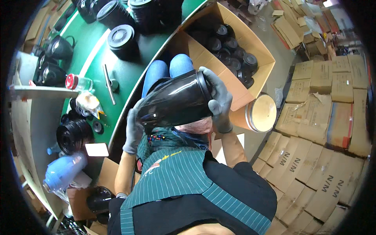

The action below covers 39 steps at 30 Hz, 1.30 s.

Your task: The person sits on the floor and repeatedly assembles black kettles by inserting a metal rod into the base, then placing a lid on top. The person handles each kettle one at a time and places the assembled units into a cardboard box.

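Observation:
A glossy black plastic canister [174,100] lies on its side in the air above my lap, held between both hands. My left hand [134,129], in a grey glove, is closed round its narrower left end. At the wider, rimmed right end my right hand [220,98], gloved in grey too, grips the edge, with the thumb below and the fingers above. Whether that end is covered or bare is hidden by the glove. My jeans and a green striped apron [172,172] show beneath the canister.
An open cardboard box [264,51] of black containers stands ahead to the right, beside a round drum [262,113]. On the green table [88,43] are black lidded containers [122,41], a red-capped jar [78,82] and a metal rod [109,84]. Stacked cartons [305,121] line the right.

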Motion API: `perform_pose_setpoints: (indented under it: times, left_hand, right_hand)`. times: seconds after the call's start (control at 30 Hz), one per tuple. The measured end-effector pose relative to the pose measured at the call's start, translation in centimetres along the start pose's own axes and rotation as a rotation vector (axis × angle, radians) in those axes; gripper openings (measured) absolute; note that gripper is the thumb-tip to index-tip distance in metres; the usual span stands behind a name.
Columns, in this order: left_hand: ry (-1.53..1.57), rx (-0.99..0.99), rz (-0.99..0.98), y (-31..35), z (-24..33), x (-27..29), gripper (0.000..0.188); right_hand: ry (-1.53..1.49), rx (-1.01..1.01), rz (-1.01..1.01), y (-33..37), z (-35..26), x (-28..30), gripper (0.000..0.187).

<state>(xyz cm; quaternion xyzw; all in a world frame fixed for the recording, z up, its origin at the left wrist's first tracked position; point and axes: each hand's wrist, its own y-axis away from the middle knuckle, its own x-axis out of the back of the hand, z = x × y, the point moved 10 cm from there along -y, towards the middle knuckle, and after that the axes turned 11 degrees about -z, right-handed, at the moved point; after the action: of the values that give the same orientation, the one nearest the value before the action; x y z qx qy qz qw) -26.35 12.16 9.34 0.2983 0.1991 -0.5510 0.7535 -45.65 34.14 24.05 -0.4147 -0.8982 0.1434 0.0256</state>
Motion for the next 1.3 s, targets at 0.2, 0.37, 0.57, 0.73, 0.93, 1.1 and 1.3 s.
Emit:
perform_pose_setpoints:
  times: [0.2, 0.37, 0.57, 0.73, 0.93, 1.1, 1.3]
  left_hand:
    - [-0.176, -0.063, -0.145, -0.7, 2.6, 0.3, 0.083]
    - [0.176, -0.014, 0.013, -0.9, 5.4, -0.7, 0.048]
    - [-0.436, -0.241, 0.248, 2.9, 11.6, -0.3, 0.067]
    - [-0.831, -0.404, 0.008, 2.1, 14.8, -13.4, 0.097]
    - [-0.731, -0.026, -0.161, -1.3, 0.2, -7.1, 0.066]
    - [-1.112, 0.275, 0.033, 0.4, 2.9, -0.9, 0.035]
    - [-1.843, -0.204, 0.841, -4.3, 13.4, 14.6, 0.075]
  right_hand:
    - [0.429, 0.322, -0.248, -0.8, -2.8, -2.8, 0.101]
    - [0.671, 0.401, -0.349, -0.5, -3.7, -4.1, 0.099]
    - [0.341, 0.201, -0.188, -0.8, -2.8, -2.9, 0.085]
    - [-0.252, -0.268, 0.055, 6.1, 14.1, 4.1, 0.064]
    - [0.321, -0.205, -0.236, -5.9, -2.4, 1.5, 0.046]
    - [1.158, -0.162, -0.558, -4.8, 1.8, -9.5, 0.051]
    - [0.913, 0.15, -0.111, -5.9, 3.3, -8.6, 0.049]
